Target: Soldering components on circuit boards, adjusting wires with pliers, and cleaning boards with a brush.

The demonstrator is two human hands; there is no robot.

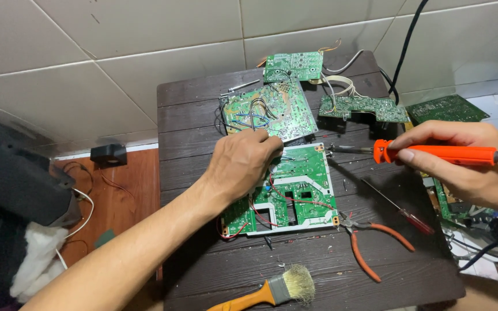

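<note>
Green and white, the circuit board (295,193) lies flat at the frame's centre on the dark wooden table (203,270), pinned steady by the left hand (243,164) pressing fingers-down while the right hand (462,161) grips an orange soldering iron (433,153), tip poised near its upper edge.

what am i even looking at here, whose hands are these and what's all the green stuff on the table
This is one picture from a camera worn on a person's head, looking down at their own two bare hands. The left hand rests on a green and white circuit board lying on a small dark wooden table. The right hand grips an orange soldering iron, its tip pointing toward that board. The green stuff is more circuit boards, such as the wired one behind the left hand. Nearer the camera lie orange-handled pliers, a red-handled screwdriver and a paintbrush.
</note>
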